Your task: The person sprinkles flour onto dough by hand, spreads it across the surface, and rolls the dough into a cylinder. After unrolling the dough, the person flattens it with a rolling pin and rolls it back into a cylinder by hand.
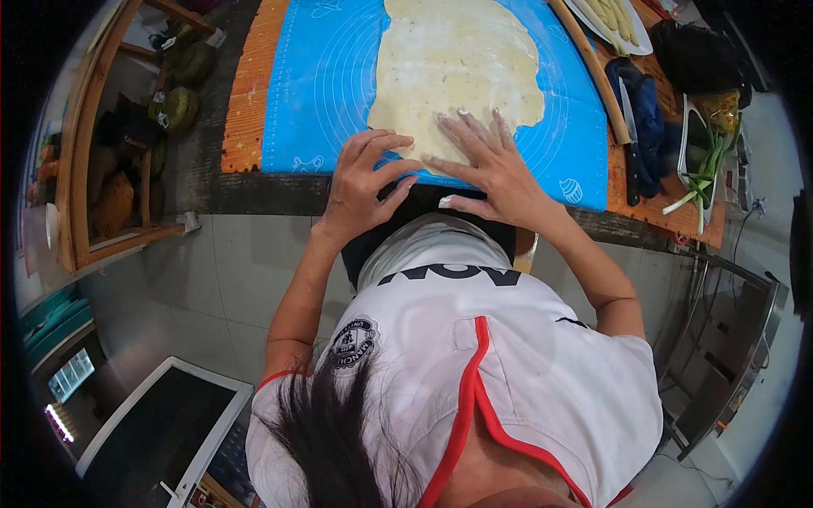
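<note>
A wide, thin sheet of pale dough (457, 68) lies on a blue mat (322, 93) marked with white rings. At the dough's near edge, my right hand (487, 161) rests with its fingers spread on the surface, flour on the fingertips. My left hand (364, 178) is at the near left corner of the dough, fingers apart and slightly bent, with nothing seen between them. The fingertips of both hands are close to each other near the mat's front edge.
Right of the mat lie a wooden rolling pin (593, 72), a knife (629, 127), green onions (703, 173) and a plate (645, 42) holding pale strips. The orange wooden table (246, 110) shows at left. A wooden shelf frame (76, 152) stands further left.
</note>
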The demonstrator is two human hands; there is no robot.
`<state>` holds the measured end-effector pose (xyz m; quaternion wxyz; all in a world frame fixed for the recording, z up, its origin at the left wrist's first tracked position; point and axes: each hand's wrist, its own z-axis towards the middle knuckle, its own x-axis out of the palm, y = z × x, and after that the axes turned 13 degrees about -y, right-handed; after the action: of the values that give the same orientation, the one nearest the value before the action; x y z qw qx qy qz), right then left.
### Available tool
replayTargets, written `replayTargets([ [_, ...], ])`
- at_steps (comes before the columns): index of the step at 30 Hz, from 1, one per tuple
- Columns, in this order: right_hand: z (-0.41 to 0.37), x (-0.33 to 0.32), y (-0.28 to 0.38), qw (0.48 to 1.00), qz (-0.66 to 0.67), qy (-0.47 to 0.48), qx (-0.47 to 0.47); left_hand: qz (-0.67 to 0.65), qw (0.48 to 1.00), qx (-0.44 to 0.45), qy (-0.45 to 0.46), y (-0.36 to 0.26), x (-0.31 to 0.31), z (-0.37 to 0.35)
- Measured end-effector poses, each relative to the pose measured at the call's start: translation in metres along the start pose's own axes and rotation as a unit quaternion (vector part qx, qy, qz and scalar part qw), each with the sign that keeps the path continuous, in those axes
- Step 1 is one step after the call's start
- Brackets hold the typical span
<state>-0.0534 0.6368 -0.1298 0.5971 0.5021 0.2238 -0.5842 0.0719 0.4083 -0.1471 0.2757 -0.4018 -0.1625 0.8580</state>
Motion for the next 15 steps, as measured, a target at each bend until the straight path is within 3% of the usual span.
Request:
replayTargets([
  [2,-0.002,0.001,0.001,1.0,0.018,0.011,-0.018,-0.012,1.0,0.004,0.009,0.004,0.0,-0.003],
  [5,-0.001,0.001,0.003,0.998,0.032,-0.034,0.049,-0.046,0.998,-0.047,-0.023,0.003,0.002,-0.006],
  [8,0.002,0.002,0.005,0.999,-0.011,0.011,0.049,-0.049,0.993,-0.096,-0.057,-0.003,0.003,-0.004],
  [14,0.009,0.0,0.014,0.999,-0.044,0.009,-0.016,-0.016,0.996,-0.075,-0.037,-0.002,0.001,-0.005],
  [15,0.01,-0.002,0.012,0.999,-0.038,-0.002,0.015,-0.009,0.997,-0.063,-0.034,-0.002,0.0,-0.006],
])
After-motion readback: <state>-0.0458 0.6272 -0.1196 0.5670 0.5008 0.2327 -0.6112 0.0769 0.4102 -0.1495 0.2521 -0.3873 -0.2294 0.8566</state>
